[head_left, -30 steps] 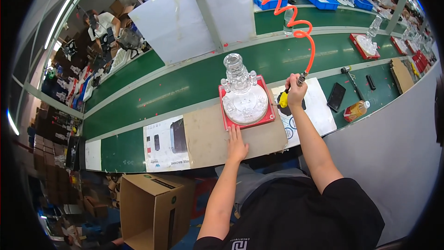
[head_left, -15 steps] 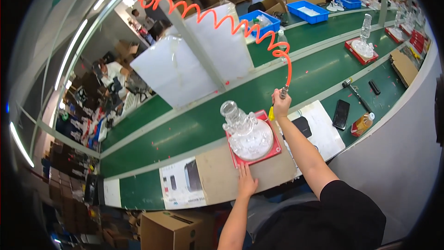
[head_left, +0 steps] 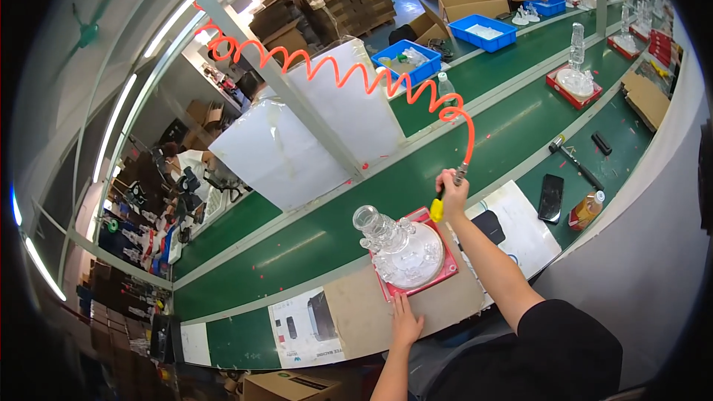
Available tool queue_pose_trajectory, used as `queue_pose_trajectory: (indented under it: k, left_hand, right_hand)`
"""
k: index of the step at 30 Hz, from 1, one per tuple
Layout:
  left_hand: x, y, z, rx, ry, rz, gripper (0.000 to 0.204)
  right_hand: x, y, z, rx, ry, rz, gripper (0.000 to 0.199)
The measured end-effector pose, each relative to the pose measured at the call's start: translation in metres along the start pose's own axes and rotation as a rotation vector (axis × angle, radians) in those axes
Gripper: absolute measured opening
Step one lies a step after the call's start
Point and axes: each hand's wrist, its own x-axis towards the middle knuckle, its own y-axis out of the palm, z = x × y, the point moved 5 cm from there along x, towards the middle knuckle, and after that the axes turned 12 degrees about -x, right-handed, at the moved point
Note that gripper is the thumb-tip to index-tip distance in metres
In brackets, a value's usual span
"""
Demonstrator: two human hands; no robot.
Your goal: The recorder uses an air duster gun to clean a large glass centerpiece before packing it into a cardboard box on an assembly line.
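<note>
A clear plastic assembly (head_left: 405, 249) with a short, wide tube and a round base sits in a red tray (head_left: 425, 287) in front of me. My left hand (head_left: 405, 325) touches the tray's near edge, fingers stretched out and holding nothing. Beyond the tray's right side, my right hand (head_left: 454, 194) is closed around an air blow gun (head_left: 437, 210) with a yellow end, which points down toward the assembly. An orange coiled hose (head_left: 349, 76) runs from the gun up to the upper left.
Cardboard (head_left: 371, 319) lies under the tray on the green bench. To the right are a phone (head_left: 550, 197), a bottle (head_left: 587, 210) and a hammer (head_left: 575, 162). Another red tray with a clear assembly (head_left: 573, 80) stands farther off. Blue bins (head_left: 483, 33) and co-workers are at the back.
My view has shifted slightly. My right hand has turned the blow gun so its yellow end shows more and sits nearer the assembly. My left hand stays at the tray's edge.
</note>
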Motion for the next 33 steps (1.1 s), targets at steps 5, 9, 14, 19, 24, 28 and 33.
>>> queue_pose_trajectory:
  k: [5,9,14,19,24,28,33]
  left_hand:
    - [-0.001,-0.006,0.006,-0.055,0.04,-0.027,0.089]
    - [0.022,-0.048,0.013,-0.469,0.051,-0.037,0.074]
    - [0.063,-0.165,-0.065,-0.359,0.223,-0.553,0.083]
    - [0.1,-0.202,-0.154,-0.514,0.417,-0.584,0.087]
    - [0.1,-0.198,-0.141,-0.59,0.388,-0.715,0.069]
    - [0.056,-0.198,-0.145,-0.492,0.548,-0.678,0.056]
    - [-0.012,-0.204,-0.128,-0.809,0.42,-0.591,0.049]
  right_hand:
    - [-0.04,-0.084,0.071,-0.149,0.044,0.245,0.017]
    - [-0.103,-0.163,0.096,-0.462,0.225,0.351,0.012]
    - [-0.185,-0.224,0.073,-0.682,0.44,0.727,0.011]
    - [-0.241,-0.27,0.031,-0.956,0.476,1.039,0.021]
    - [-0.249,-0.288,0.01,-1.298,0.466,0.891,0.036]
    - [-0.244,-0.323,-0.004,-1.403,0.438,0.664,0.036]
    - [-0.238,-0.32,-0.002,-1.254,0.365,0.557,0.03]
